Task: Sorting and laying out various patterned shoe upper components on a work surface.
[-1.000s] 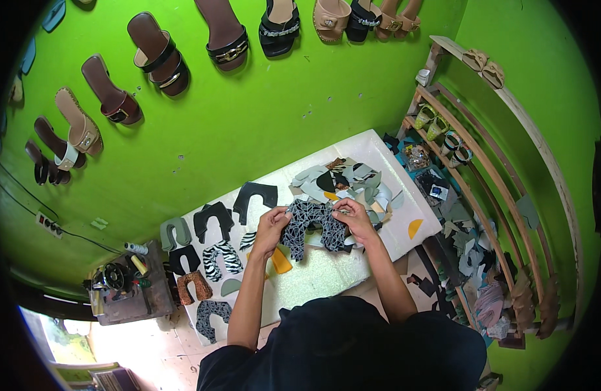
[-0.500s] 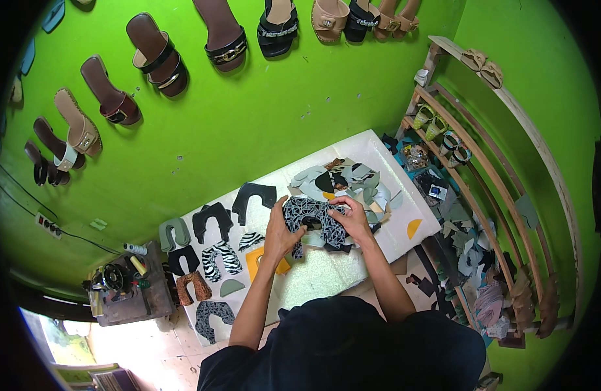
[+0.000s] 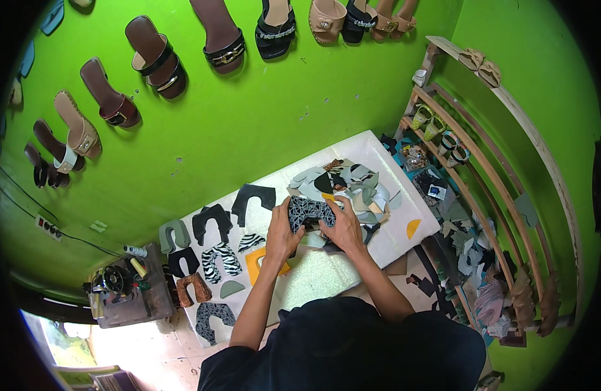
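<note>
Between both hands I hold an arch-shaped shoe upper piece (image 3: 311, 212), black with a web of pale lines, above the white table (image 3: 405, 202). My left hand (image 3: 284, 229) is closed on its left end and my right hand (image 3: 344, 226) on its right end, thumbs toward its near side. Just beyond lies a heap of grey, black and tan offcuts (image 3: 365, 177). To the left are black arch-shaped pieces (image 3: 253, 195), a zebra-striped piece (image 3: 221, 260), a leopard-print piece (image 3: 193, 289) and another web-patterned piece (image 3: 212, 320). A yellow piece (image 3: 256, 262) lies partly behind my left forearm.
Sandals (image 3: 158, 55) hang in a row on the green wall. A wooden rack (image 3: 463, 127) with shoes stands at the right, scraps (image 3: 470, 254) piled beneath it. At left, a sewing machine (image 3: 110, 277) rests on a small stand. A yellow half-round (image 3: 412, 229) lies at the table's right.
My hands have drawn closer together around the patterned piece. Its ends, which hung spread out before, are now folded in between my fingers.
</note>
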The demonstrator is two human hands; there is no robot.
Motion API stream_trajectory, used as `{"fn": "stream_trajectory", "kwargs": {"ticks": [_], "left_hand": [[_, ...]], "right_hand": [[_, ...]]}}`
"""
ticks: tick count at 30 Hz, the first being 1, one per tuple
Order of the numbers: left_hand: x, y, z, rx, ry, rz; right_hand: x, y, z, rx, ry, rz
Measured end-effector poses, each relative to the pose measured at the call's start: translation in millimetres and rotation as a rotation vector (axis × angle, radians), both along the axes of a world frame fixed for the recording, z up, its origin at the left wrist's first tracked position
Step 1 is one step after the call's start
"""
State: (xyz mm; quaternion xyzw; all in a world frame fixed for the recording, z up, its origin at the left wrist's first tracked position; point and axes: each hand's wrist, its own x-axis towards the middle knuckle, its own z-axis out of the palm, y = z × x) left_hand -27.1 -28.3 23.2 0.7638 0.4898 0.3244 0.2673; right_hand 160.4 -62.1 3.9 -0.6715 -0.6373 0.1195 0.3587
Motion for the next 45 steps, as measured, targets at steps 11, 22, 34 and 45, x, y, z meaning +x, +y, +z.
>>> {"fn": "stream_trajectory", "kwargs": {"ticks": [11, 22, 34, 45], "left_hand": [[1, 0, -2, 0.140, -0.117, -0.005], [-18, 10, 10, 0.105, -0.120, -0.153], [-45, 18, -35, -0.539, -0.478, -0.058], [-54, 7, -52, -0.376, -0.440, 0.107]], "right_hand": [[-2, 0, -9, 0.160, -0.204, -0.003], [39, 14, -13, -0.199, 0.762, 0.415], [53, 15, -11, -0.145, 0.854, 0.290], [50, 18, -24, -0.151, 0.526, 0.328]]}}
